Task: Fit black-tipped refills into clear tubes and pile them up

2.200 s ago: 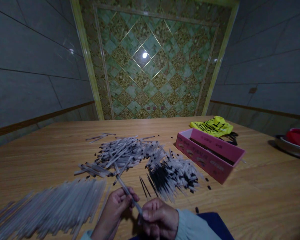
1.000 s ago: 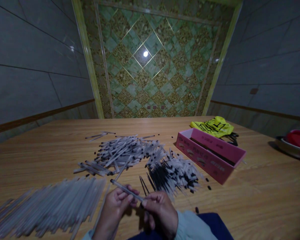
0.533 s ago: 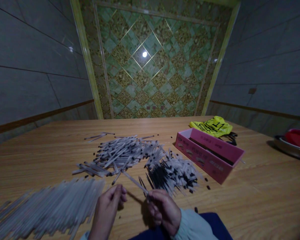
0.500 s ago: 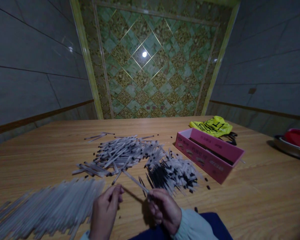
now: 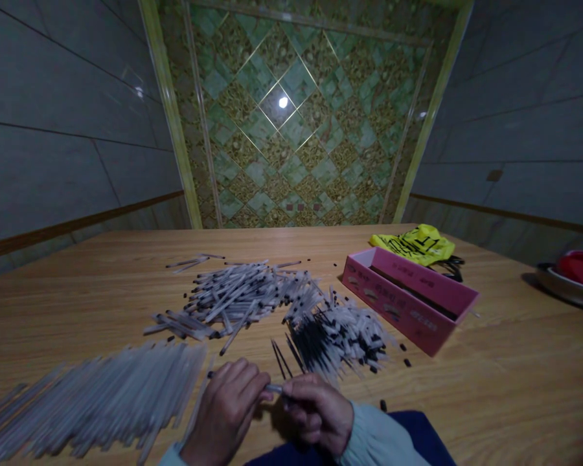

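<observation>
My left hand (image 5: 233, 404) is closed around a thin translucent tube (image 5: 274, 388), whose dark-capped end pokes out at the left of the fist. My right hand (image 5: 318, 411) pinches the tube's other end close beside it. Beyond my hands lie a heap of dark-capped tubes (image 5: 238, 291) and a pile of short white pieces with black parts (image 5: 354, 333). Thin black sticks (image 5: 308, 340) lie at that pile's near left side. Long clear tubes (image 5: 107, 401) are laid side by side left of my left hand.
An open pink box (image 5: 398, 307) stands on the wooden table (image 5: 515, 388) at the right. Behind it lies a yellow bag (image 5: 418, 244). A metal tray with a red item (image 5: 580, 272) is at the far right. Small black caps (image 5: 405, 362) lie scattered.
My left hand has moved right and upward and closed on the tube that my right hand alone held. The tube has turned from slanting away to lying nearly level between both hands.
</observation>
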Tool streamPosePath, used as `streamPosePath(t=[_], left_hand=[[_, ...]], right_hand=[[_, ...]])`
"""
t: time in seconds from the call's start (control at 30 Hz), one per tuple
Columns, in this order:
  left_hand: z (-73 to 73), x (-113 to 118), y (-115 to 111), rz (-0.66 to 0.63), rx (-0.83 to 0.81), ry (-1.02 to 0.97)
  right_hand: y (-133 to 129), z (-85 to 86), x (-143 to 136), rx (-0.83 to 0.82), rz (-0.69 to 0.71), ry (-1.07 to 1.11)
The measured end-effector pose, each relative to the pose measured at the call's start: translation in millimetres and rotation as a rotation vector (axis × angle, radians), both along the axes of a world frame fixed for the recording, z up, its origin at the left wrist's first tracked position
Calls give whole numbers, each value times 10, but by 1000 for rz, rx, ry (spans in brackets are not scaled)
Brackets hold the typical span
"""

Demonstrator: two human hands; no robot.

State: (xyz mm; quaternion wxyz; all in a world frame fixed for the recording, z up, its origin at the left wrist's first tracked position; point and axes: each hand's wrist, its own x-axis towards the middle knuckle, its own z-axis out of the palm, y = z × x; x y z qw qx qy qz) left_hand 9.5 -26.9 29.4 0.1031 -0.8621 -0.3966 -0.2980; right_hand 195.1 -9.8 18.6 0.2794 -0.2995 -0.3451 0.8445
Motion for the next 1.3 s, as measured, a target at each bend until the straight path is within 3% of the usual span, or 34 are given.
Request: streamPosePath(t=[0.13,0.23,0.33,0.53,0.63,0.73,0.8,0.87,0.93,1.03,1.1,1.2,1.3], left_hand=[[-36,-3,-15,28,-1,35],[-50,2,-28,46,-2,41],[-65,1,-32,67,-44,62],[-60,19,-30,143,-202,65],[-11,42,-44,189,-335,30],[33,62,-59,227,-486,7],[38,65,-65,229,-509,-12],[30,59,-67,222,-430,-25],[21,50,-65,213,-300,-13],[23,43,-56,188,-167,33],[28,45,-51,178,-141,54],[17,43,-52,154,-138,62],[-7,34,-61,147,-152,60]], right_hand=[[2,8,35,105,7,-2],[0,-4,42,272,-45,-152],[-12,-11,42,618,-122,-385],[-56,7,90,1557,-250,-870],[-39,13,134,1797,-239,-925],[-2,35,167,1895,-221,-910],[17,55,167,1868,-240,-834],[23,60,137,1676,-314,-731],[16,31,76,1278,-354,-601],[1,-65,-28,615,-198,-368],[-2,-119,-66,373,-120,-265],[12,-120,-54,301,-96,-207],[30,-54,-5,507,-58,-237]])
